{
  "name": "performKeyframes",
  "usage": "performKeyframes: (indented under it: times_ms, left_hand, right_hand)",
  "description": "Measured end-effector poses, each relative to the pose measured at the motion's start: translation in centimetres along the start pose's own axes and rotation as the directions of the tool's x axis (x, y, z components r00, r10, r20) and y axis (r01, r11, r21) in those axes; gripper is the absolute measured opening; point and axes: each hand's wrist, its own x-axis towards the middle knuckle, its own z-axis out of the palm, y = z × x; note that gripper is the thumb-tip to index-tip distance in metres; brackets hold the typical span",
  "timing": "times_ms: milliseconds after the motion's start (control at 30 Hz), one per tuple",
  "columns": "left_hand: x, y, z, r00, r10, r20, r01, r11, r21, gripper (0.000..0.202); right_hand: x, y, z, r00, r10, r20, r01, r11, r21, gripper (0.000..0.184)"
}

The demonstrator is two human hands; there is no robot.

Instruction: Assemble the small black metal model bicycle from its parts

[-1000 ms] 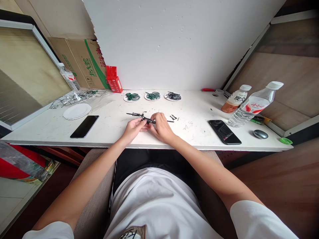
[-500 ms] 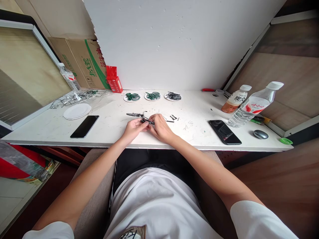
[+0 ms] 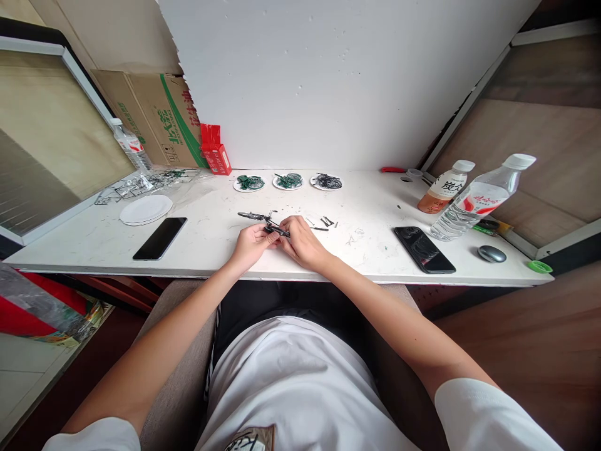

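Between my hands, just above the front part of the white table (image 3: 220, 250), is a small black model bicycle (image 3: 253, 217), tilted with its wheel end pointing left. My left hand (image 3: 250, 245) is closed on its lower middle, thumb and fingers pinching the frame. From the other side, my right hand (image 3: 303, 243) grips the right end of the bicycle, and its fingers hide that part. Small loose black parts (image 3: 327, 222) lie on the table just past my right hand.
Three plates with model bicycles, green (image 3: 249, 182), green (image 3: 288, 181) and black (image 3: 327, 181), stand at the back. Left are white plates (image 3: 146, 209), a phone (image 3: 160, 238) and plastic part frames (image 3: 141, 186). Right are another phone (image 3: 424, 249), two bottles (image 3: 483, 197) and a mouse (image 3: 491, 254).
Both hands keep hold of the model bicycle in nearly the same place. The fingers of my right hand have shifted very slightly.
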Motion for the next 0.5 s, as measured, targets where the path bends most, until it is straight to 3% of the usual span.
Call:
performKeyframes:
  times_ms: [500]
  left_hand:
    - [0.02, -0.41, -0.03, 0.999, 0.03, -0.035, -0.029, 0.999, 0.032, 0.054]
  right_hand:
    - [-0.18, 0.1, 0.25, 0.998, -0.06, 0.015, 0.06, 0.998, 0.02, 0.011]
